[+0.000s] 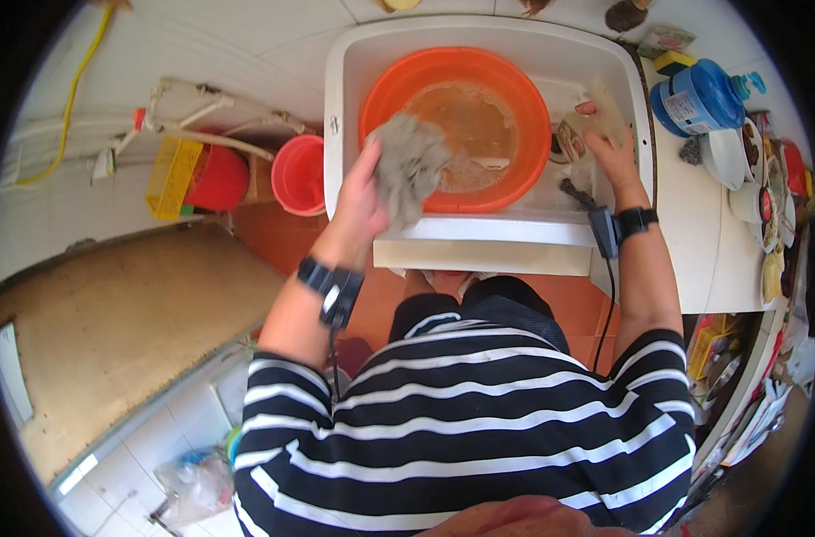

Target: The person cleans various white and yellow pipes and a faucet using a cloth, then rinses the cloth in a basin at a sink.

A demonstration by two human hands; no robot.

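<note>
My left hand [364, 191] grips a crumpled grey cloth [411, 164] over the left front rim of an orange plastic basin [542, 154]. Cloudy water [474, 134] with some foam lies in the basin, which stands in a white sink [488, 228]. At the sink's right side is my right hand [605, 137], its fingers around a pale, translucent thing [607, 111] that is blurred; I cannot tell what it is. Below that hand, a dark scouring pad [577, 194] lies in the sink near the drain.
On the right counter [689, 235] stand a blue pump bottle [696, 101], a yellow sponge [674, 63] and several bowls [723, 158]. Left of the sink are a pink bucket [300, 176], a yellow basket [172, 178] and white pipes [206, 131]. Cables run from both wrist devices.
</note>
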